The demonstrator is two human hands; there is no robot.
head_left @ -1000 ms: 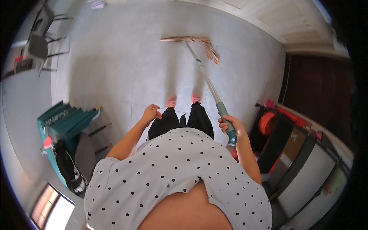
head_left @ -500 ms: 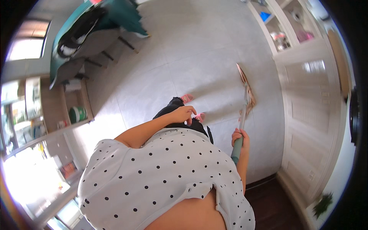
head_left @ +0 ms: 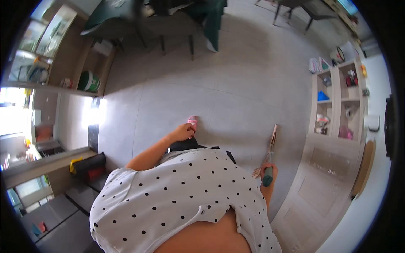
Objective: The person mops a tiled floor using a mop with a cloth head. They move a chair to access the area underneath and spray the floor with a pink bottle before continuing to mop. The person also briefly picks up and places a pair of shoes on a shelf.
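My right hand (head_left: 270, 169) is wrapped round the dark green grip of a mop (head_left: 273, 137), on my right. Its grey pole is foreshortened and points ahead to the floor. The mop's narrow head, pinkish brown, lies on the floor; part of it is hidden behind my hand and the pole. In front of my waist hangs my left hand (head_left: 184, 132), fingers loosely bent and a little apart, with nothing in it. A pink slipper (head_left: 193, 120) shows just beyond that hand.
Grey tiles (head_left: 211, 84) cover the floor. Ahead on the left stand dark chairs (head_left: 168, 26) by a table with a green cloth. A pale cabinet with open shelves (head_left: 334, 99) lines the right. Left are wooden shelves holding a green tub (head_left: 88, 81).
The view has turned and shifted over the room. My right hand has brought the mop nearer, its pole now seen more end-on. My left hand has moved slightly left.
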